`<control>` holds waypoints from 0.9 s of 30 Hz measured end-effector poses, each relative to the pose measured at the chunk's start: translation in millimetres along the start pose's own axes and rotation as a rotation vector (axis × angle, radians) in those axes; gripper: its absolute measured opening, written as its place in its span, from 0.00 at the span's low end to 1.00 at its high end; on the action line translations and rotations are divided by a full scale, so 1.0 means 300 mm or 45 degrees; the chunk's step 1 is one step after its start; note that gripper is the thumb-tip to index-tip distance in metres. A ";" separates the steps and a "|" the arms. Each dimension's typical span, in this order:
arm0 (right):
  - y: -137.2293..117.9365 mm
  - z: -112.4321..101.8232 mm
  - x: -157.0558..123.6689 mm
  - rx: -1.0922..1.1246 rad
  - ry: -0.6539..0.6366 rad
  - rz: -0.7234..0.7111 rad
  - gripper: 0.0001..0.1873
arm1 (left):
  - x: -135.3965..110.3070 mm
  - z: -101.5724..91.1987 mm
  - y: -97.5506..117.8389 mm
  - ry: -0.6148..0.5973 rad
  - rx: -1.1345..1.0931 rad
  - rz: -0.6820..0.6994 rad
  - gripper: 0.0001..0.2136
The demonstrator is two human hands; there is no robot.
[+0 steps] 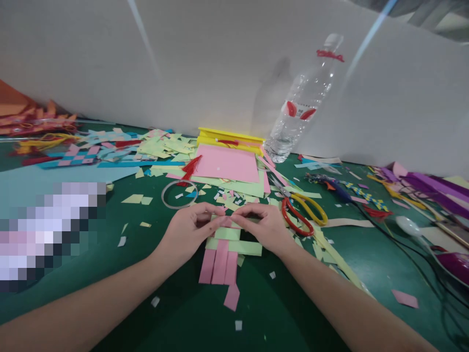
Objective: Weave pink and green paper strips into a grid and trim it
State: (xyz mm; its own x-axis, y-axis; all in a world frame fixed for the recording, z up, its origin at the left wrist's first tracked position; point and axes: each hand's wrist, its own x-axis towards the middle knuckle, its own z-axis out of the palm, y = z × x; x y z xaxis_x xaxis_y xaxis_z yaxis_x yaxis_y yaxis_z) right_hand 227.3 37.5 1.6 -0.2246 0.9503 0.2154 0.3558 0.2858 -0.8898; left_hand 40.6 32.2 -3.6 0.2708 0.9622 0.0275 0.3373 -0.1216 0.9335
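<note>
In the middle of the head view lies a small weave of paper strips [222, 247], pink ones running lengthwise and pale green ones across. At its far end my left hand [196, 225] pinches a pink strip between thumb and index finger. My right hand [262, 226] pinches the same end, its fingertips almost meeting the left ones. A pale green strip [245, 247] sticks out of the weave to the right. Just below the weave rests a loose pink scrap [232, 297]. The exact fold under my fingertips is partly hidden.
Scissors [304, 210] with red and yellow handles lie right of my hand. A tape roll [179, 194] sits to the left. Behind are pink sheets [227, 164] and a tilted plastic bottle [300, 107] against the wall. A glue gun [335, 188] with cable lies at right.
</note>
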 end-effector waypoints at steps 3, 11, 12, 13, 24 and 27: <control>-0.002 0.001 0.001 -0.001 -0.019 -0.009 0.05 | 0.001 0.000 0.001 0.018 0.004 -0.034 0.12; 0.002 0.001 -0.002 0.009 -0.086 0.066 0.08 | 0.006 0.001 0.012 0.016 -0.058 -0.069 0.11; 0.002 0.001 -0.002 -0.003 -0.088 0.059 0.08 | 0.005 0.001 0.014 0.019 -0.060 -0.075 0.11; 0.002 0.000 -0.002 -0.020 -0.088 0.048 0.08 | 0.005 0.001 0.015 0.019 -0.061 -0.079 0.11; 0.013 0.008 -0.003 0.048 -0.115 -0.001 0.06 | 0.007 -0.001 -0.003 -0.048 -0.076 -0.026 0.12; 0.015 0.009 -0.002 0.043 -0.132 -0.011 0.06 | 0.009 0.000 -0.003 -0.060 -0.083 -0.041 0.12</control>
State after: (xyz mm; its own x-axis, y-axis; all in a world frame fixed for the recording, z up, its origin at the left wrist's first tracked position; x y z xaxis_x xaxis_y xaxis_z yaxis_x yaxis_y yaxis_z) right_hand 226.5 37.9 -3.8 -0.3211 0.9294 0.1820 0.3227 0.2880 -0.9016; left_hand 40.9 34.9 -4.4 0.3035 0.9527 -0.0186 0.2872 -0.0729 0.9551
